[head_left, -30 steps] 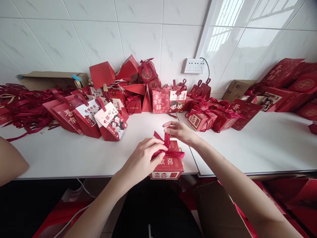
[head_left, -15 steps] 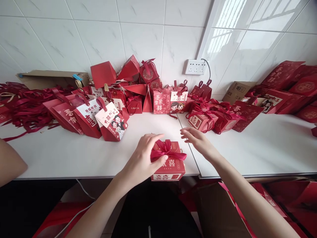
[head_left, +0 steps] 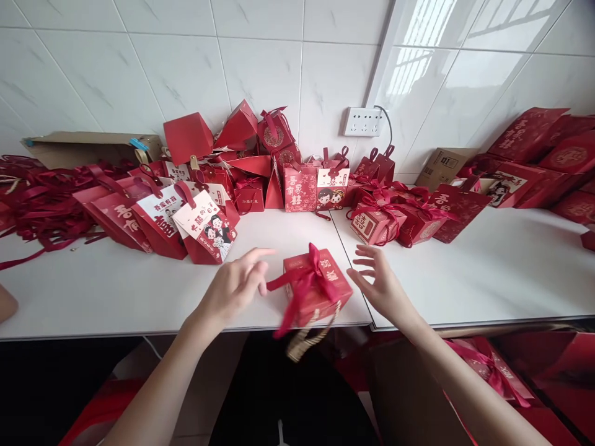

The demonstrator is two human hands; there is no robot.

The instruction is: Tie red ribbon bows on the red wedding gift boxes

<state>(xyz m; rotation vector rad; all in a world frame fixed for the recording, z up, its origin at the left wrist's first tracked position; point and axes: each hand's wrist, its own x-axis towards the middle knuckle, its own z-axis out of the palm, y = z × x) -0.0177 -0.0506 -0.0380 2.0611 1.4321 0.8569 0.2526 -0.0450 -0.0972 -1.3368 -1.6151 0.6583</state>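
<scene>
The red gift box (head_left: 320,291) sits tilted at the near edge of the white tabletop (head_left: 116,291), just beside the seam where two slabs meet. It looks blurred, so its exact pose is hard to read. A red ribbon (head_left: 310,271) is tied in a bow across its top, with one tail drooping over the front edge. A gold cord handle (head_left: 309,341) hangs below the edge.

Both hands flank the box and neither holds it. The left hand (head_left: 232,288) is released, its fingers (head_left: 260,266) stretched toward the ribbon end. Whether they touch it I cannot tell. The right hand (head_left: 379,286) is also released, palm turned to the box and fingers spread, just beside it but apart.

Judging by the finished bow and the open hands, the tying looks done and the box is between grips. Any fresh grip would call for hands on the box's sides, clear of the bow, and care with the overhanging edge.

Behind, ribbon-tied boxes (head_left: 376,224) and printed red bags (head_left: 204,229) crowd the tiled wall. A heap of loose ribbons (head_left: 41,198) lies far left, and a wall socket (head_left: 362,122) sits above. Part of another person (head_left: 6,302) shows at the left edge.
</scene>
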